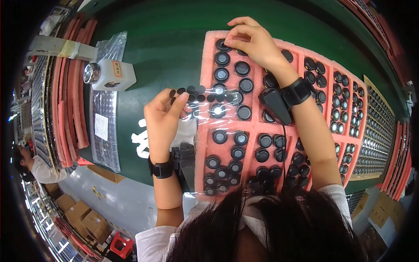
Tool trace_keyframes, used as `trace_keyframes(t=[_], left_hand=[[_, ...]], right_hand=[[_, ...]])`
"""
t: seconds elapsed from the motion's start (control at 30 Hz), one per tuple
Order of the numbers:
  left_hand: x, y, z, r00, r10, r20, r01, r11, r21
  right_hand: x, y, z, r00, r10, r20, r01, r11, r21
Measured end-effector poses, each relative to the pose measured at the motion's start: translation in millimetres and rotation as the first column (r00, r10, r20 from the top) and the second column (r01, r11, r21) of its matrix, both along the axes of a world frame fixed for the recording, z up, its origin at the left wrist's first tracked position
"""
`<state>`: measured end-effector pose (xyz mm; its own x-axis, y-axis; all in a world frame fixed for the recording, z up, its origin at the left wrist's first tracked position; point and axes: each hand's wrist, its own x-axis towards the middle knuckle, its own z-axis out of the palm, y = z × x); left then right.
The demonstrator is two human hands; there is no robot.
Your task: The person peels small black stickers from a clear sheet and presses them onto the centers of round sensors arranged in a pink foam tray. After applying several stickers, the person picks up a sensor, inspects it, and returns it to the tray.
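My left hand is closed on the edge of a clear plastic sheet carrying several round black stickers. The sheet reaches over the left side of a pink foam tray, above some of its parts. Round black parts, many with a pale centre, sit in the tray's compartments. At the tray's far left corner, my right hand has thumb and forefinger pinched together at a round black part. Whatever may be between those fingertips is too small to make out.
A white bottle with a metal cap stands left on the green table. Near it lie a plastic-wrapped sheet and a white glove or cloth. A cardboard tray of parts lies right; pink foam trays are stacked left.
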<state>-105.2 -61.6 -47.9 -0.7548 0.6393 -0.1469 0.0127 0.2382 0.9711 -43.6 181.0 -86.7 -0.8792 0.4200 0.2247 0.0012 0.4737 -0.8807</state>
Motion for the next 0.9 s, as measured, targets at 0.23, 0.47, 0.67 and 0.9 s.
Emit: trace_keyframes(t=[0.23,0.47,0.67,0.9], left_hand=[[-1.6,0.1,-3.2,1.000,-0.011,-0.010,0.011,1.000,-0.001],[-1.2,0.3,-0.8,1.000,-0.018,-0.013,0.018,1.000,0.017],[-1.7,-0.4,-3.2,1.000,-0.012,-0.023,0.012,1.000,-0.003],[-0.7,-0.5,-1.3,1.000,-0.001,-0.024,0.001,1.000,-0.003]], right_hand=[[0.4,-2.1,-1.9,0.999,-0.031,0.045,0.023,0.986,0.167],[-4.5,-2.5,-9.0,0.975,-0.222,-0.020,0.220,0.941,0.256],[-8.1,-9.7,-3.1,0.962,-0.259,0.091,0.216,0.919,0.330],[-4.5,1.3,-6.7,0.987,-0.152,0.045,0.145,0.981,0.130]])
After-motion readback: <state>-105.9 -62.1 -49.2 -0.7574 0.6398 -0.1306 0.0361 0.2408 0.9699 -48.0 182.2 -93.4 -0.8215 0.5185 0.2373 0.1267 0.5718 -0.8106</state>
